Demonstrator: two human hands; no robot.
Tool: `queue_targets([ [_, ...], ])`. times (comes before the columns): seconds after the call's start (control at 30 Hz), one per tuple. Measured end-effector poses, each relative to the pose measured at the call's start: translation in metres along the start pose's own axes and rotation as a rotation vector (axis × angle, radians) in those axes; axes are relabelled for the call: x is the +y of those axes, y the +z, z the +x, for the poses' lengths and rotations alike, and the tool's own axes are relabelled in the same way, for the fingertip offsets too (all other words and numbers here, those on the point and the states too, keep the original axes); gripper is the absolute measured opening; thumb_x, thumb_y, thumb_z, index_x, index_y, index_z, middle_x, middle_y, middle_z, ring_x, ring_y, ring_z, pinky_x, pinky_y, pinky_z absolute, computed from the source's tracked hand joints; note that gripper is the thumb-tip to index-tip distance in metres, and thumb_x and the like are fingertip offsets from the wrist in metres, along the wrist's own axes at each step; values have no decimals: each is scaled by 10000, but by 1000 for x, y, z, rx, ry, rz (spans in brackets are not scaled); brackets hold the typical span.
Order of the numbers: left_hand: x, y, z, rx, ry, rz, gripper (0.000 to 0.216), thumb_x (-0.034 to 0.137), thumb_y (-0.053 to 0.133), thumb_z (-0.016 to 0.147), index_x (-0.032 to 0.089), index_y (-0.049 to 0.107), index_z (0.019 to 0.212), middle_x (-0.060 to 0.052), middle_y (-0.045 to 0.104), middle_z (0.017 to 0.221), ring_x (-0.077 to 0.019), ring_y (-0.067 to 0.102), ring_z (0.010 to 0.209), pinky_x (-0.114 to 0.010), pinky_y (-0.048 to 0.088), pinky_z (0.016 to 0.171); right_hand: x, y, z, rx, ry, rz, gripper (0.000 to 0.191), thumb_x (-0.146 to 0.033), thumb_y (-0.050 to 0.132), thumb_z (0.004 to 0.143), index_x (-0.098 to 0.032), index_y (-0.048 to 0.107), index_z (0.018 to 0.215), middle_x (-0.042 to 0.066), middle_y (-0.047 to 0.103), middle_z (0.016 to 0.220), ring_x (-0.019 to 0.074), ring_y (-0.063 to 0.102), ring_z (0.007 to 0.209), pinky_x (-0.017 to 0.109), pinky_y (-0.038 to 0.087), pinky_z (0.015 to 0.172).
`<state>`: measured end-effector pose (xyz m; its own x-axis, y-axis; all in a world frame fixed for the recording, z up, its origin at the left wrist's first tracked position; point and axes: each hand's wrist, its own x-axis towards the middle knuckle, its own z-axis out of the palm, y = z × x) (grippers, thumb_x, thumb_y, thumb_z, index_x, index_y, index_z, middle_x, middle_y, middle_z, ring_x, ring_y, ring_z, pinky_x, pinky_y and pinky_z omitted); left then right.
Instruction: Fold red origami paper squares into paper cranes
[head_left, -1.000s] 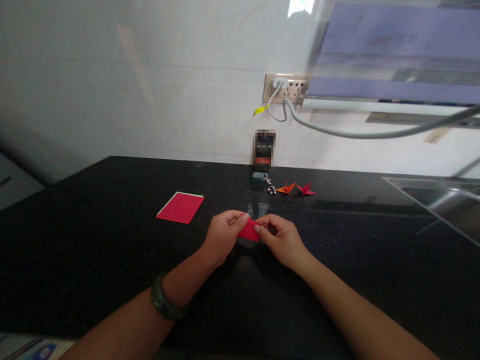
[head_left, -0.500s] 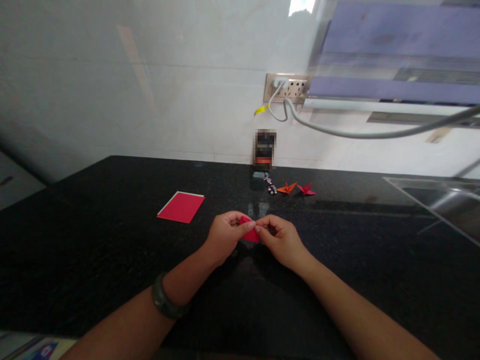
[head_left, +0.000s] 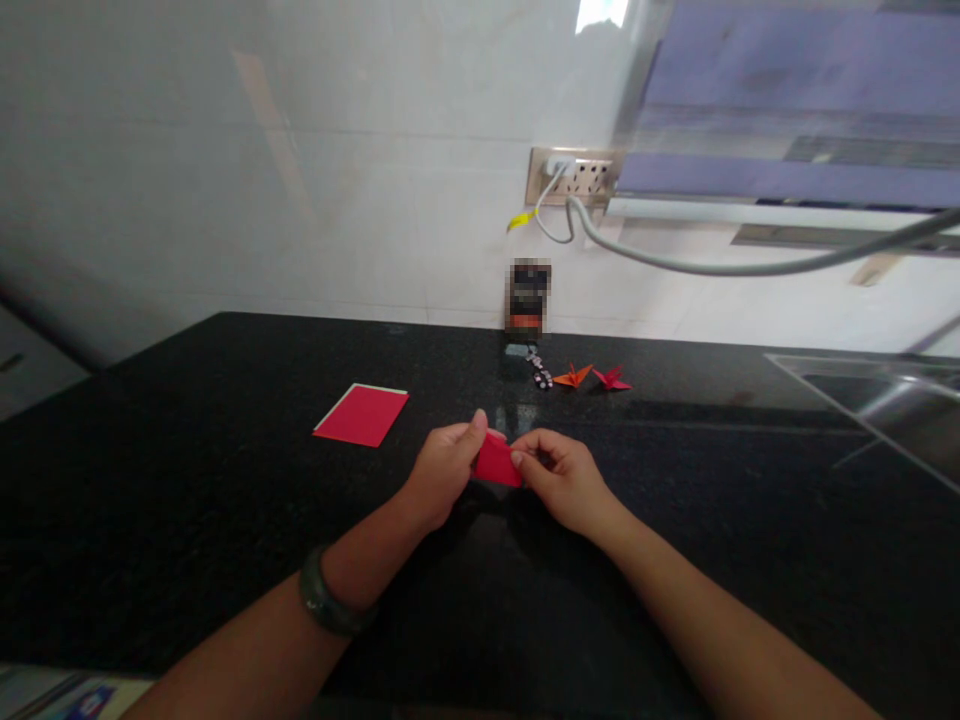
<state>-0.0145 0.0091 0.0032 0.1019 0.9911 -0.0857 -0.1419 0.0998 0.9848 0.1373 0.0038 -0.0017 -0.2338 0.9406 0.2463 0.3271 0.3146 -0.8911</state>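
Note:
A small piece of folded red paper (head_left: 498, 464) is held between my two hands, just above the black countertop. My left hand (head_left: 448, 462) grips its left side, with the fingers behind it and the thumb raised at the upper left edge. At the right edge, my right hand (head_left: 559, 472) pinches the paper between thumb and forefinger. Off to the left lies a stack of square red paper (head_left: 363, 415) with a pale edge showing. Beyond my hands sit an orange paper crane (head_left: 574, 376) and a red paper crane (head_left: 613, 378).
A phone-like upright object, blurred out (head_left: 529, 298), leans by the wall with a patterned strap (head_left: 538, 368) before it. A sink (head_left: 892, 400) is set into the countertop (head_left: 187, 500) at right. A grey cable (head_left: 712, 268) crosses below the wall socket (head_left: 574, 177).
My left thumb has lifted off the front of the folded paper and moved up and left, so more of its red face shows. My right hand has barely moved.

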Motion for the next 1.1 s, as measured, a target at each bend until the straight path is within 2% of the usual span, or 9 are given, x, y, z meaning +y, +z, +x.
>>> queue_targets([
  [0.17,2,2,-1,31,80,61,211,307,726,571,128,658,658,-9,645,594,-107,540,532,-216,404,533,3,0,2,-6,56,70,138,-279,545,742,-149,593,744,-32,504,560,83,448,489,200,369,469],
  [0.27,1,2,0,56,66,48,194,307,711,593,131,665,659,-7,641,575,-100,528,506,-215,402,510,5,0,3,-51,88,93,172,-313,550,747,-147,591,731,-31,498,555,78,442,481,196,378,454],
  [0.37,-2,1,1,64,27,19,200,319,699,610,128,658,654,0,622,547,-90,516,476,-210,402,487,6,0,5,-30,116,139,191,-330,532,762,-151,567,709,-33,487,556,75,433,470,198,392,449],
  [0.57,-3,1,0,-33,-78,60,212,318,696,611,123,632,662,-26,647,600,-113,582,524,-219,447,520,12,-3,7,11,130,176,193,-332,493,786,-165,526,695,-34,482,555,85,446,481,197,396,443],
  [0.83,-3,0,-2,-237,-204,148,217,341,652,669,124,649,687,-60,680,615,-128,625,551,-186,416,484,4,-12,7,-76,-112,-216,173,-209,486,799,-159,590,670,-2,559,606,113,517,583,238,418,578],
  [0.93,-3,-3,0,-201,-233,25,216,334,651,678,120,645,705,-60,680,612,-121,626,537,-176,419,479,2,-15,6,-12,-267,-272,153,-252,518,802,-177,604,904,48,585,802,152,551,738,279,451,660],
  [1.0,-2,-5,2,-130,-252,-87,206,314,661,674,118,634,729,-60,679,608,-123,628,526,-175,424,472,2,-18,6,-4,-396,-322,333,-293,604,744,-195,555,1059,92,536,984,197,524,903,323,463,725],
  [1.03,-1,-6,3,-96,-262,-137,198,299,666,671,118,627,741,-61,678,607,-127,631,526,-177,429,471,3,-20,6,-14,-452,-358,397,-294,639,714,-204,542,1088,105,498,1052,217,497,966,348,460,761],
  [1.1,0,-6,5,-53,-278,-208,173,264,664,678,117,616,755,-65,680,611,-133,638,533,-184,443,480,6,-22,6,-30,-529,-438,370,-248,643,705,-223,563,1066,107,451,1121,230,464,1014,383,444,812],
])
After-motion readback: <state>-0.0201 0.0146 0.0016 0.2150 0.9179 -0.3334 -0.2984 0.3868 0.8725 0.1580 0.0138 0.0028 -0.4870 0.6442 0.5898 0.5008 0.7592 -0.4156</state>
